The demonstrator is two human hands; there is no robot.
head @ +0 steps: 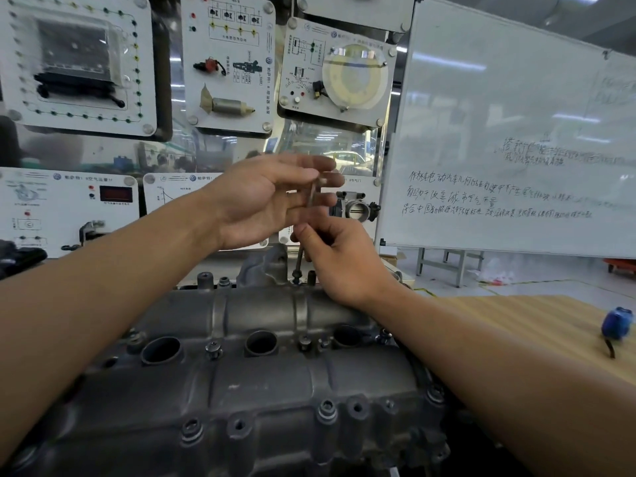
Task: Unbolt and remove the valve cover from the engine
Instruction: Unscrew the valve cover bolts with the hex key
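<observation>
Whiteboard (499, 132), handwritten notes on it. Just left of it: throttle body (356, 210) on a wall panel; above that, yellow disc panel (356, 77). Far left: red digital readout (115, 193). Below whiteboard: wooden tabletop (516, 321), bearing blue corded object (617, 325).

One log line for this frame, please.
step: unbolting far-edge bolt | right hand: grips driver shaft | left hand: touches driver top | valve cover: in place

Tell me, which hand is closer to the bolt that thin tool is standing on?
The right hand. Its fingers pinch the tool just above the bolt; the left hand sits higher, its straight fingers by the tool's top end.
</observation>
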